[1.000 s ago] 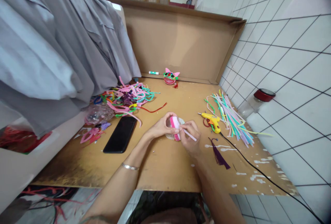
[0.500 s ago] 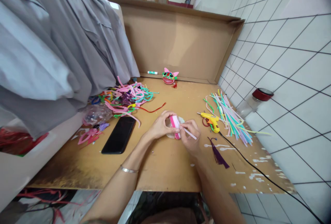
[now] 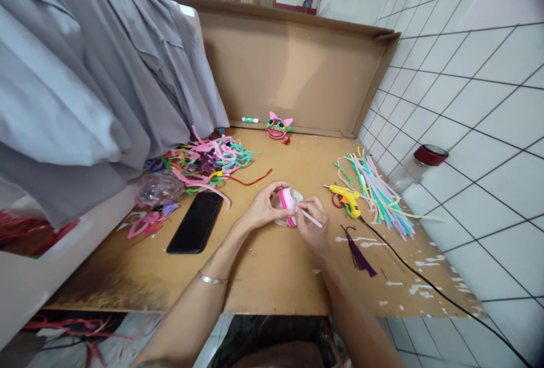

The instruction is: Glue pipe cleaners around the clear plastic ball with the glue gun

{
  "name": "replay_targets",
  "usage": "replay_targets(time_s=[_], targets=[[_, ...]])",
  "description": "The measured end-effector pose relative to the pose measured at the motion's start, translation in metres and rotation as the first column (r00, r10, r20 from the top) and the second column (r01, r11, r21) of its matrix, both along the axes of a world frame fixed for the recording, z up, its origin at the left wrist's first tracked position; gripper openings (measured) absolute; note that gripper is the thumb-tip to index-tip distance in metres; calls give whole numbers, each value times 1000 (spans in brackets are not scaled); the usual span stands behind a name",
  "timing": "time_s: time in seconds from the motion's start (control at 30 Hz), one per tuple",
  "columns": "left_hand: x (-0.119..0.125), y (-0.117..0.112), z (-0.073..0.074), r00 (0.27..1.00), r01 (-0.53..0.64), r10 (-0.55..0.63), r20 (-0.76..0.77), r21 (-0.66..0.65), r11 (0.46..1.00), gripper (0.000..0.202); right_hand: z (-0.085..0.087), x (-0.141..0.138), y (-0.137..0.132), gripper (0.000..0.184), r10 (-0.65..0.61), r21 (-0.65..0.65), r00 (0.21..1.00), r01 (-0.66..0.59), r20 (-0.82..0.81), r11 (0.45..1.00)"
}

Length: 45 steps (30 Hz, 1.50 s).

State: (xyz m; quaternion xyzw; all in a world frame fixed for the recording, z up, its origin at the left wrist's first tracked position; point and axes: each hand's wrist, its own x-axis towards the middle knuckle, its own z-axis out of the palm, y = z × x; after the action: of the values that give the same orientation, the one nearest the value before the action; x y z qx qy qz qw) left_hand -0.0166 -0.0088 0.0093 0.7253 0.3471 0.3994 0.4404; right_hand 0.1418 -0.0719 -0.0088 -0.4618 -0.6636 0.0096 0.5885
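My left hand [image 3: 261, 209] is closed around a small round piece wrapped in pink fuzzy wire [image 3: 287, 203], held just above the cardboard tabletop [image 3: 272, 269]. My right hand [image 3: 312, 226] pinches a pale pink pipe cleaner end [image 3: 311, 219] against that piece. A silver bangle [image 3: 211, 280] sits on my left wrist. Both hands meet at the middle of the table.
A black phone [image 3: 195, 221] lies left of my hands. Coloured pipe cleaner scraps [image 3: 212, 161] pile at the left, straight ones [image 3: 376, 189] at the right beside a yellow glue gun [image 3: 346, 196] with a black cord. A purple tassel [image 3: 357, 252], small mask figure [image 3: 278, 125], jar [image 3: 420, 164], grey shirts [image 3: 85, 73].
Nothing has visibly changed apart from a slight shift of the view; both hands stay on the pink piece.
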Motion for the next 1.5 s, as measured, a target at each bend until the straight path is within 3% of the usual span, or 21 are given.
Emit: replay_targets(time_s=[0.4,0.97,1.1,1.2,1.33,1.5], targets=[[2,2,-6,999,-11,10,51,15,1000,64,-1,-1,1,11,-17,-11,999,17,-29,1000],[4,-3,-1,998,47,-47,42,-3,999,54,-1,-3,2,12,-31,-16,997,30,-67,999],[6,-1,-10,991,112,-116,66,68,991,52,-1,-2,2,12,-36,-19,997,35,-68,999],[9,0,-17,988,145,-151,21,178,973,65,0,-2,2,12,-37,-16,997,36,-69,999],[12,-2,-21,993,119,-111,-47,218,969,78,0,-2,3,12,-42,-20,996,41,-84,999],[16,-4,-22,997,39,-17,-75,296,954,74,-2,-1,4,13,-6,-28,996,3,-93,1000]])
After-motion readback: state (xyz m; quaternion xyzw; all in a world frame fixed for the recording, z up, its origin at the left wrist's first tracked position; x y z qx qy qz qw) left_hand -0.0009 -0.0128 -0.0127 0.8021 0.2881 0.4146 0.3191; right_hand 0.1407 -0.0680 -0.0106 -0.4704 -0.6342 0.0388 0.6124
